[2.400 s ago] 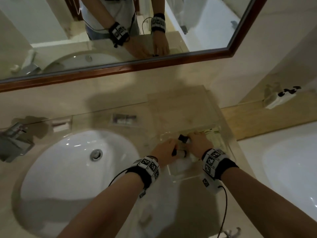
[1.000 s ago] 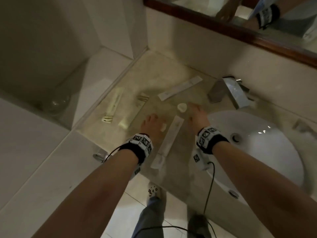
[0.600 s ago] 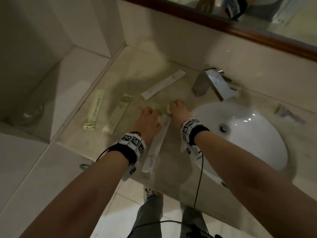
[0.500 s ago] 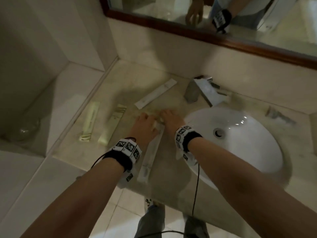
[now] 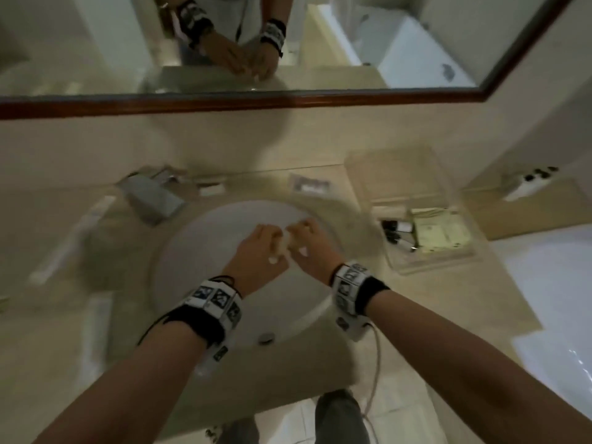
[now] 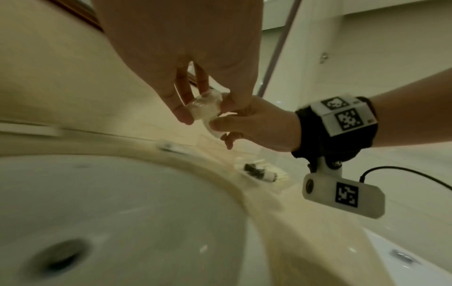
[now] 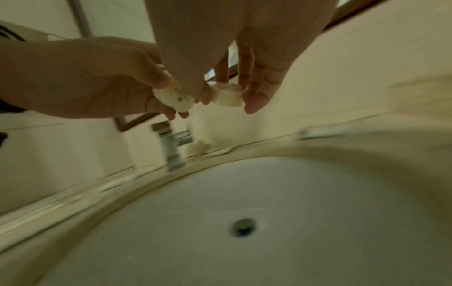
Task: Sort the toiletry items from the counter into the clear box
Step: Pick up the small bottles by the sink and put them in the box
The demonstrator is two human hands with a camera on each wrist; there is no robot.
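Pinching a small white packet [image 7: 173, 99] with the left hand [image 5: 256, 254], and a round wrapped soap [image 7: 227, 96], maybe, with the right hand [image 5: 310, 248]. Held close together over the sink [image 5: 192, 251], apart from the clear box [image 5: 416, 270].

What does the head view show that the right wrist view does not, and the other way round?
Only the head view shows the clear box with bottles inside, and the mirror. Only the right wrist view shows print on the small tube and the round wrapped item. Both show the left hand, the right hand, the sink and the faucet.
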